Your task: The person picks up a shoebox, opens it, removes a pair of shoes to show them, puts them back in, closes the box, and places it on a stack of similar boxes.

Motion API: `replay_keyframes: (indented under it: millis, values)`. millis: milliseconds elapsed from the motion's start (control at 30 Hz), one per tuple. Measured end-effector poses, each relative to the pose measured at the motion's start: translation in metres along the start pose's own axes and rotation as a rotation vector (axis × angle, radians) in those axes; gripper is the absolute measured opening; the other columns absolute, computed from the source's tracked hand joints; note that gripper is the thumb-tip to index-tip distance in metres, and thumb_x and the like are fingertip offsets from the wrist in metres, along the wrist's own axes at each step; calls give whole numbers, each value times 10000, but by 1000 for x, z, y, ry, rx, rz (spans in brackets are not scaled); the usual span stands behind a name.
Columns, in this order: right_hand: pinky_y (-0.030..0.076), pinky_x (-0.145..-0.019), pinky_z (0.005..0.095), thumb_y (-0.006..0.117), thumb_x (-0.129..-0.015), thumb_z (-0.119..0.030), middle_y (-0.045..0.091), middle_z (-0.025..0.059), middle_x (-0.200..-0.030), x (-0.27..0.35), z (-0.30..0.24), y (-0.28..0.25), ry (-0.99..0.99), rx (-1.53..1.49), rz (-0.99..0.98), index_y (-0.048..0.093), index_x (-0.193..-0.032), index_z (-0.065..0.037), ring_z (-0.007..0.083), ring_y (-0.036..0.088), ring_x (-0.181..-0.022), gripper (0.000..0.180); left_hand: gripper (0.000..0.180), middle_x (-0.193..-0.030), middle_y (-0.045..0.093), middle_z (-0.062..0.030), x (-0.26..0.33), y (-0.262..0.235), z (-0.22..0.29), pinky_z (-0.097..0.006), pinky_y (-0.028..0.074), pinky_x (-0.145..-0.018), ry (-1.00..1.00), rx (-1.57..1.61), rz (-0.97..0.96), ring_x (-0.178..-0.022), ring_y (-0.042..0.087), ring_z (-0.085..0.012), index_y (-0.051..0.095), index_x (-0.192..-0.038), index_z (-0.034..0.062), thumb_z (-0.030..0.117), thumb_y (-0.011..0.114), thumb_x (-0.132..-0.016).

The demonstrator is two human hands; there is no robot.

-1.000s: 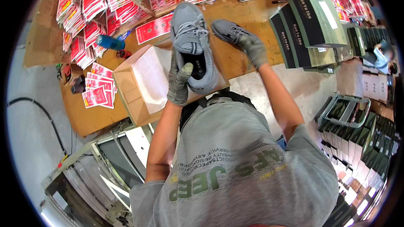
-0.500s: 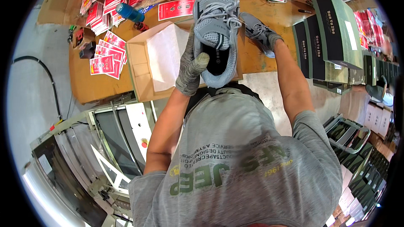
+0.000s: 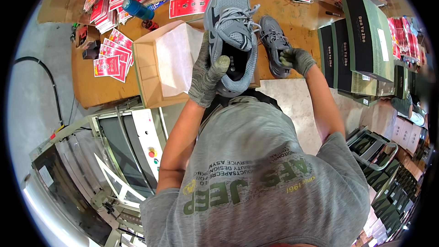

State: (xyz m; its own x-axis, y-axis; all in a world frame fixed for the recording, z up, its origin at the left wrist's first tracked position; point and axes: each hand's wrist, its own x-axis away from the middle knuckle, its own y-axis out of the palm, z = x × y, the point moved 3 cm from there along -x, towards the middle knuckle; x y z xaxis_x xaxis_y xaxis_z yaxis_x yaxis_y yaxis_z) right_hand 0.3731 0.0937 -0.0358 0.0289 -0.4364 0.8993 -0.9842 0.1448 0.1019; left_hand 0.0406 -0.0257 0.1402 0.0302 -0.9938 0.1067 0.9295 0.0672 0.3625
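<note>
— So what has the left hand got?
— It grips a grey sneaker by the heel, sole down, raised over the open cardboard box lined with white paper.
— And the right hand?
— Closed on the heel of a second grey sneaker, which lies on the wooden table, just right of the first. Dark green shoeboxes stand further right.

We see bright, even light, soft shadows and slight glare on the metal machine near left; edges bend and darken, focus sharp.
</note>
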Motion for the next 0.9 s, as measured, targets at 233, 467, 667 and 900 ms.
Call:
replay_keyframes:
  millis: [233, 467, 667, 900]
  values:
    - [492, -1005, 392, 785, -764, -430, 683, 227, -1240, -50, 13, -54, -383, 1161, 202, 631, -1303, 6, 365, 642, -1178, 710, 978, -1488, 496, -102, 0, -20, -40, -360, 428, -1115, -102, 131, 44, -1318, 518, -207, 262, -1597, 63, 445, 768, -853]
    - [474, -1034, 368, 698, -806, -257, 635, 137, -1289, -58, 34, -28, -496, 567, -133, 466, -1458, -59, 269, 606, -1185, 721, 958, -1490, 490, -107, 5, -46, -79, -371, 389, -1147, -121, 183, -52, -1343, 497, -227, 294, -1583, 48, 483, 731, -849]
    - [392, -1152, 390, 885, -642, -309, 474, 132, -1461, 57, 26, 5, -821, -43, -602, 267, -1573, -55, 267, 499, -1335, 1145, 1066, -1510, 461, -120, 2, -18, -65, -381, 408, -1127, -133, 152, -28, -1355, 488, -243, 263, -1589, 41, 523, 785, -793]
    - [265, -1210, 410, 867, -684, -332, 352, 133, -1595, 143, 36, 60, -995, -72, -411, 210, -1619, -77, 266, 345, -1465, 1170, 1201, -1574, 371, -137, -16, 2, -50, -390, 331, -1173, 56, -115, -81, -1417, 407, -253, 146, -1618, 47, 576, 807, -767]
